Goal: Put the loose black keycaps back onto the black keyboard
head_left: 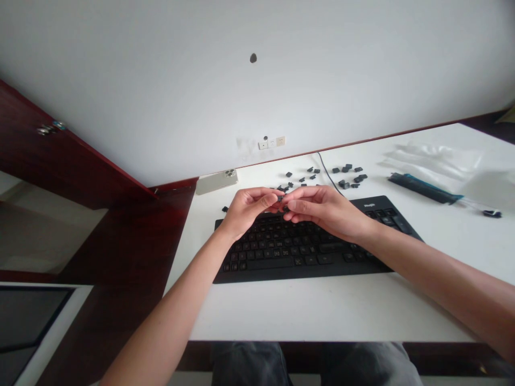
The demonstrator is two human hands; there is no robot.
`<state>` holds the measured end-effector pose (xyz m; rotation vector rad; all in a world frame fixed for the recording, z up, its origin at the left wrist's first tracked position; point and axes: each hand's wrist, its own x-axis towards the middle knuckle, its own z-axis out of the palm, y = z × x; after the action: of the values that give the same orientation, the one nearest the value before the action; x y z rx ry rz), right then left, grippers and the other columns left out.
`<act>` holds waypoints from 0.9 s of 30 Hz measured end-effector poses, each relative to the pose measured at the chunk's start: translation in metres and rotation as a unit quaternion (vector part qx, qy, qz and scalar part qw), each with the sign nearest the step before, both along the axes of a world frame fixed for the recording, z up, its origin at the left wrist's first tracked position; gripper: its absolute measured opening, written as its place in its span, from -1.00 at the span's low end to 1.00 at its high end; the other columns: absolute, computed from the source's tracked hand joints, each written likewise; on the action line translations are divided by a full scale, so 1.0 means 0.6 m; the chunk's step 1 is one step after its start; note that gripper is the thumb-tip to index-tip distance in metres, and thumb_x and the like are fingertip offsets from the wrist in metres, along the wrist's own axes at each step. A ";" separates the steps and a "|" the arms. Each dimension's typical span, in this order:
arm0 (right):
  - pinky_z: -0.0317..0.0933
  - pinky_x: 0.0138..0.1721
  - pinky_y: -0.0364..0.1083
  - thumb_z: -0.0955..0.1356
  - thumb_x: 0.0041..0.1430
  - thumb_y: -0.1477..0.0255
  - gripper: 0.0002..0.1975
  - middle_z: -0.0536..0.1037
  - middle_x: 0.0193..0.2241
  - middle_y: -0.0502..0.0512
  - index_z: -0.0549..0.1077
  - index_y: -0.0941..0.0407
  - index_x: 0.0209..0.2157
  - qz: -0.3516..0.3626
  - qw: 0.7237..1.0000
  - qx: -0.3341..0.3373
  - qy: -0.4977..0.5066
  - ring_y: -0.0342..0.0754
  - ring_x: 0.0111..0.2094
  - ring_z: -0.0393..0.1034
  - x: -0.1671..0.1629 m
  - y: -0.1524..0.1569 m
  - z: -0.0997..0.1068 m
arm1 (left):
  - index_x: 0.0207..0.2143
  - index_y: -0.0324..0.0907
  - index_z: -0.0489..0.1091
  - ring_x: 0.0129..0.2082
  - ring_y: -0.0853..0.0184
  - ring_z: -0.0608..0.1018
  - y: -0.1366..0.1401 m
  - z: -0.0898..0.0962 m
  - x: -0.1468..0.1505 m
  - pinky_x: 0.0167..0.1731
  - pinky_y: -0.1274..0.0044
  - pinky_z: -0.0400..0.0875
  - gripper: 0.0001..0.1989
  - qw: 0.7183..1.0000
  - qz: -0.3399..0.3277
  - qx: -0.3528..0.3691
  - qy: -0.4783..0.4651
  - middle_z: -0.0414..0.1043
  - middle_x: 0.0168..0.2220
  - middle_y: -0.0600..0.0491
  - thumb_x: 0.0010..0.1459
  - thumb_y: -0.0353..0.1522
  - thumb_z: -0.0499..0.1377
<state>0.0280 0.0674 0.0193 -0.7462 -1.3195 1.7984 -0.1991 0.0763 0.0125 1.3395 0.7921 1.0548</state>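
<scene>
A black keyboard (269,264) lies on the white table, partly covered by my forearms and hands. Above its back edge my left hand (251,206) pinches a small black keycap (280,198) between thumb and fingertips. My right hand (317,209) is close beside it, fingertips nearly meeting the left ones. Its thumb and fingers are closed on another small black piece (286,209) that looks like a keycap. Loose black keycaps (346,169) are scattered on the table behind the keyboard, several of them just past my hands.
A phone (217,182) lies face down at the table's back left. The keyboard cable (328,171) runs toward the wall. To the right are a black brush-like tool (422,187) with blue edging and a clear plastic bag (438,158). Wall sockets (272,143) sit behind the table.
</scene>
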 end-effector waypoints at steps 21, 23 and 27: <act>0.44 -0.07 -0.11 0.63 0.10 0.19 -0.71 0.69 -0.21 0.05 0.70 0.06 -0.21 -0.042 0.999 -0.028 0.021 -0.10 -0.18 0.59 0.001 0.011 -0.007 | -0.18 -0.17 0.68 -0.31 0.37 0.65 0.004 -0.005 -0.003 -0.13 0.49 0.56 -0.67 0.999 0.030 0.003 -0.020 0.66 -0.30 0.01 0.09 -0.16 0.51; 0.44 -0.03 -0.07 0.65 0.05 0.23 -0.68 0.69 -0.22 0.05 0.70 0.05 -0.19 -0.053 0.998 -0.026 0.023 -0.07 -0.15 0.59 0.001 0.013 -0.008 | -0.15 -0.16 0.68 -0.29 0.36 0.65 0.006 -0.007 -0.006 -0.12 0.49 0.56 -0.68 0.999 0.030 0.015 -0.013 0.67 -0.28 0.00 0.10 -0.18 0.51; 0.43 -0.01 -0.02 0.68 -0.03 0.28 -0.65 0.69 -0.26 0.03 0.69 0.03 -0.19 -0.064 0.998 0.006 0.024 -0.07 -0.19 0.57 0.001 0.016 -0.011 | -0.14 -0.16 0.68 -0.28 0.36 0.66 0.007 -0.012 -0.008 -0.11 0.49 0.55 -0.67 0.999 0.026 0.023 -0.011 0.68 -0.23 -0.01 0.08 -0.21 0.52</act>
<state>0.0287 0.0771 0.0129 -0.7580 -1.2229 1.6958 -0.2042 0.0808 0.0055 1.3501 0.7956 1.1326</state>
